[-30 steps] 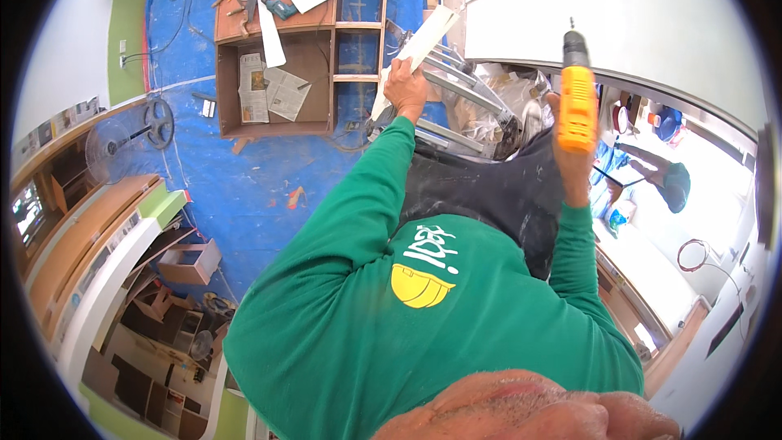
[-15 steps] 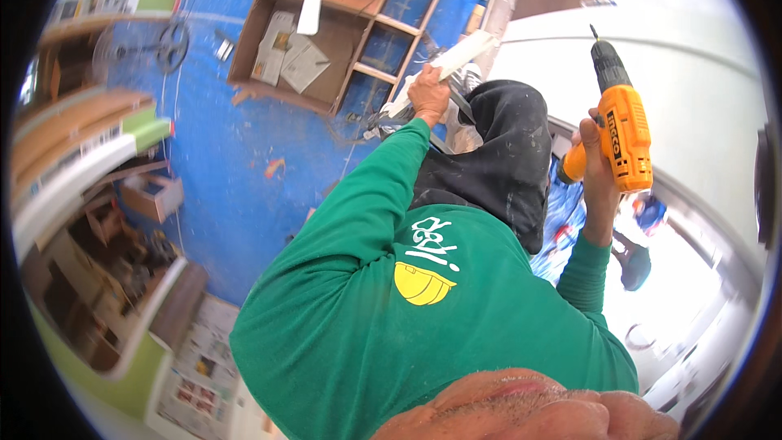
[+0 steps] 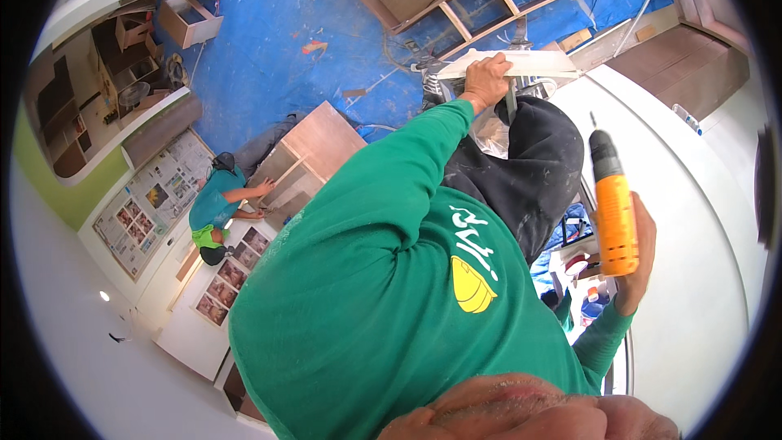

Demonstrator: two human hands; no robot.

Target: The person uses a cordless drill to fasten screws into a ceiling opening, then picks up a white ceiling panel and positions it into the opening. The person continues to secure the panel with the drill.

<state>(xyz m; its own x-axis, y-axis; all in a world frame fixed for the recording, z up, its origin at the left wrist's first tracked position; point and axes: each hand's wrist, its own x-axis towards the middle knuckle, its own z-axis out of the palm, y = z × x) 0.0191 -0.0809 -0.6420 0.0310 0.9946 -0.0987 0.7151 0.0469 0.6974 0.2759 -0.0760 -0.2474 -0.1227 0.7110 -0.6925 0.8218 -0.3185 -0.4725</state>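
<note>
My right hand (image 3: 643, 238) is wrapped round the grip of an orange and black cordless drill (image 3: 617, 220), held up at the right with its bit pointing away toward the top. The grip itself is mostly hidden behind the drill's body. My left hand (image 3: 487, 80) is closed over the near edge of a long, flat white board (image 3: 542, 63) in front of my knees. Grey metal bars and some crumpled clear plastic (image 3: 492, 135) show beneath the board.
A large wooden cabinet frame (image 3: 456, 20) lies beyond on a blue floor sheet (image 3: 285, 73). At the left a person in a teal shirt (image 3: 218, 195) works at a wooden cabinet (image 3: 314, 151). A white curved wall (image 3: 684, 195) runs close beside the drill.
The view has swung, bringing the other person into sight at the left. My right hand has lowered the drill and turned it; my left hand still grips the white board, which now lies more crosswise.
</note>
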